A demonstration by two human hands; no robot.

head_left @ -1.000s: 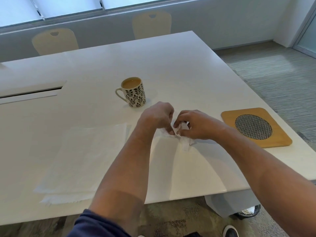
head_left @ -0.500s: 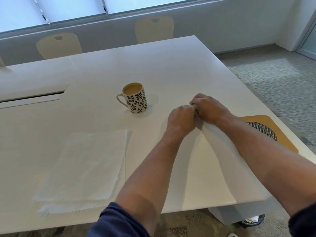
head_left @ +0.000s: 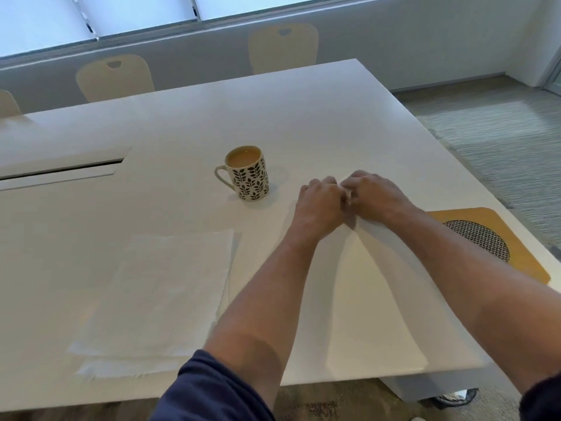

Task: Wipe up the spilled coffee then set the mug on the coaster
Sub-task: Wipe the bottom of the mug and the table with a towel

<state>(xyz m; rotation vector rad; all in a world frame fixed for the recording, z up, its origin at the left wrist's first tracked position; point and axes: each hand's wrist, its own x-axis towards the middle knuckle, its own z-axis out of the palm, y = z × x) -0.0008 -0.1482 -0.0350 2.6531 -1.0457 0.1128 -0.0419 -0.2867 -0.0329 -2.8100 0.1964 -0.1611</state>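
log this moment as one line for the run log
phase: wiping | left hand and right hand: together on wad of tissue | mug: upright on table, full | coaster: empty

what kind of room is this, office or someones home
Most likely an office meeting room: a large white table with a cable slot, matching chairs tucked in along its far side under a wide window, and grey carpet.

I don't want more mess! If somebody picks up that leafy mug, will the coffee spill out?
It might. The mug looks filled nearly to its rim, so even a small tilt could slop coffee out. It probably feels heavy for its size, being so full. Its handle sticks out on the side away from both hands, so lifting it slowly and level by that seems safest.
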